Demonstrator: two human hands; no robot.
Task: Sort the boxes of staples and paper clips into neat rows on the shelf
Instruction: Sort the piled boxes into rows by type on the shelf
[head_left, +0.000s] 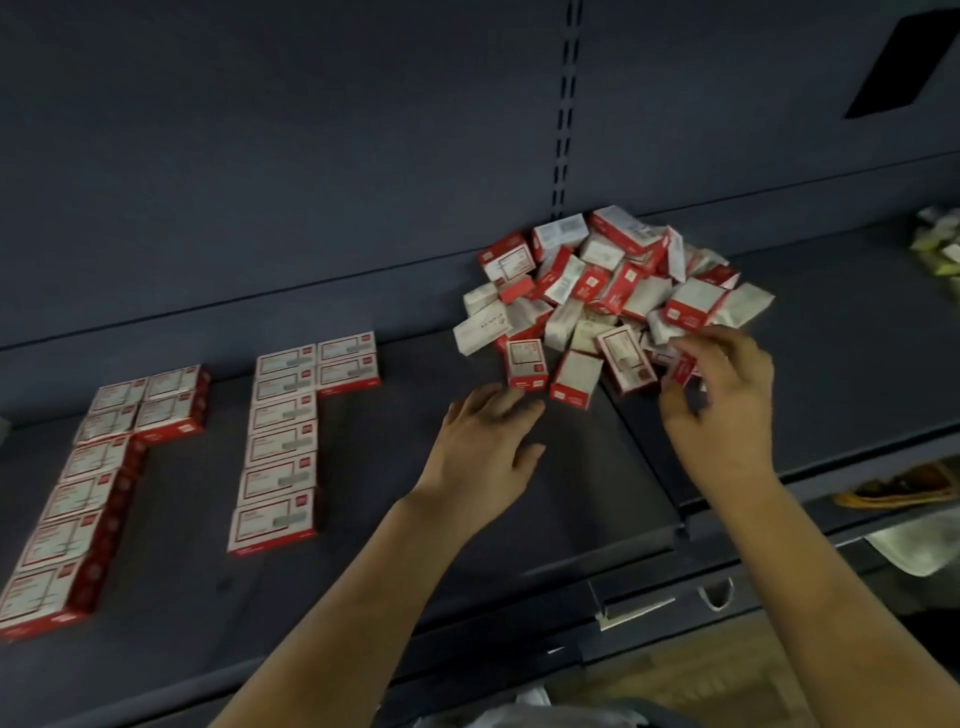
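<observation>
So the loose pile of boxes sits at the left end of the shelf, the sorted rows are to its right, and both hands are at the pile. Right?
Not quite. The head view shows the loose pile on the right and the sorted rows to its left. Both hands, left hand and right hand, are at the pile.

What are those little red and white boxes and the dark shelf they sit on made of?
The boxes in the pile look like thin printed cardboard: folded edges, flat matte faces, red and white print. The shelf seems to be painted metal with a dark, dull finish; the slotted upright behind it suggests steel shelving, though the look alone cannot confirm it.
</observation>
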